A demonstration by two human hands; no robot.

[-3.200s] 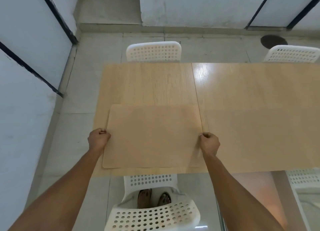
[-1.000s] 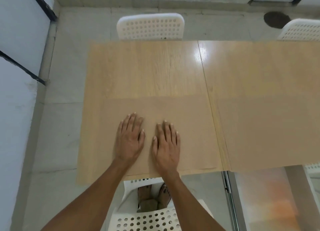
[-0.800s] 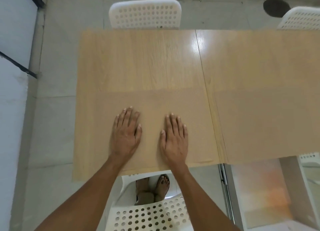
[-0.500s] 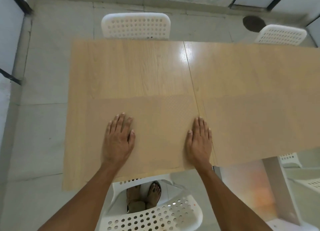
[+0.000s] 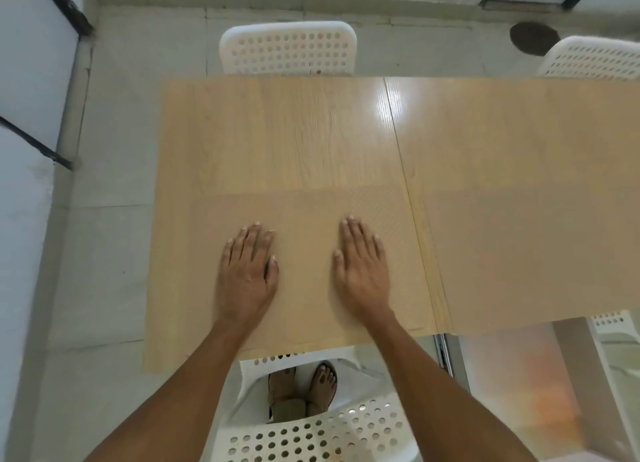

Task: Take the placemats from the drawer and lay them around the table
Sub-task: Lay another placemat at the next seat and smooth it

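Note:
A tan placemat [image 5: 304, 219] lies flat on the near left part of the light wooden table [image 5: 277, 132], close to its front edge. My left hand [image 5: 247, 274] rests palm down on the mat's left half, fingers spread. My right hand [image 5: 362, 271] lies palm down on its right half. Neither hand holds anything. A second tan placemat [image 5: 526, 253] lies flat on the table's right section, beyond the seam.
A white perforated chair [image 5: 287, 47] stands at the far side, another [image 5: 592, 58] at the far right. A third white chair [image 5: 322, 427] is below me at the near edge, with feet showing behind it. Grey floor and white wall panels lie to the left.
Earlier both hands gripped the mat's side edges; since then they let go and pressed flat on it. In the last half second my right hand slid back left from the mat's right edge.

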